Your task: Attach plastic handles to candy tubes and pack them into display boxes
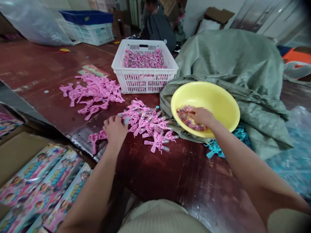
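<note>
My left hand (115, 130) is over the table at the left edge of a pile of pink plastic pieces with small clear tubes (148, 121). Its fingers are bent, and a pale bit shows by the fingertips; whether it is gripped I cannot tell. Inside a yellow basin (221, 106), my right hand (201, 116) reaches into small wrapped, colourful items (186, 116); its fingertips are partly hidden among them. More pink pieces (97, 90) lie loose behind my left hand, and a few (96, 139) sit beside it near the table edge.
Behind the piles stands a white basket (145, 81) of pink-topped tubes. Green cloth (228, 61) covers a mound at the right. Blue pieces (215, 149) lie below the basin. A carton of printed packs (41, 181) is at lower left. Yellow scissors (64, 50) lie farther back. A person sits beyond.
</note>
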### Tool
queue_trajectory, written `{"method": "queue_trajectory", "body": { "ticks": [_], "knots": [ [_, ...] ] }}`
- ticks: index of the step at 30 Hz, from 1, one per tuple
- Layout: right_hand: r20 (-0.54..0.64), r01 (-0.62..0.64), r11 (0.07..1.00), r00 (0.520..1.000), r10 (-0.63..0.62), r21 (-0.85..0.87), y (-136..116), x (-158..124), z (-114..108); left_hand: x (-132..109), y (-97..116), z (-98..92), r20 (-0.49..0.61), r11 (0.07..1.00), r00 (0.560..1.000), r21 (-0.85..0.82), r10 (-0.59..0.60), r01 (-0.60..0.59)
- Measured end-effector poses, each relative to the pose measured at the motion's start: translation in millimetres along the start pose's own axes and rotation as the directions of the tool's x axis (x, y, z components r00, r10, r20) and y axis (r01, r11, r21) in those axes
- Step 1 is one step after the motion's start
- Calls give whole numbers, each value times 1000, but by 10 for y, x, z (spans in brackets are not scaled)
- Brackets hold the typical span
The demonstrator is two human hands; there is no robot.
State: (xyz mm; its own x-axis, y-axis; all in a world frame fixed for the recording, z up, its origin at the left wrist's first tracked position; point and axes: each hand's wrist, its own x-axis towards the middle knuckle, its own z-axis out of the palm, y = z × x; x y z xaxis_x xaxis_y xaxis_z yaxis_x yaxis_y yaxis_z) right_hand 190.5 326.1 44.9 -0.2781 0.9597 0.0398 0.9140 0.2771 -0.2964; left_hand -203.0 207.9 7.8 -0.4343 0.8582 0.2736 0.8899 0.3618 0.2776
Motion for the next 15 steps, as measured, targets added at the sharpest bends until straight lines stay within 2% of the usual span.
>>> {"method": "queue_trajectory", "body": {
  "ticks": [3,5,7,11,13,15],
  "knots": [
    [93,36,999,995,-35,-9,76,97,180,12,-176,-21,36,983,993,144,-116,110],
    [124,60,998,991,-58,-7,29,144,270,14,-239,-8,109,982,985,152,-134,117],
    [120,73,997,990,-72,-4,-25,175,289,22,-274,-3,124,985,984,131,-127,110],
    [-6,85,995,996,-85,52,-147,52,111,1,-310,-120,87,999,995,28,-40,38],
    [-72,148,966,988,-136,213,-305,-157,-10,-74,-284,-228,101,998,994,-61,38,-32],
    [-99,242,867,970,-221,436,-568,-420,-81,-204,-195,-331,127,956,979,-267,162,-123]
  ]
}}
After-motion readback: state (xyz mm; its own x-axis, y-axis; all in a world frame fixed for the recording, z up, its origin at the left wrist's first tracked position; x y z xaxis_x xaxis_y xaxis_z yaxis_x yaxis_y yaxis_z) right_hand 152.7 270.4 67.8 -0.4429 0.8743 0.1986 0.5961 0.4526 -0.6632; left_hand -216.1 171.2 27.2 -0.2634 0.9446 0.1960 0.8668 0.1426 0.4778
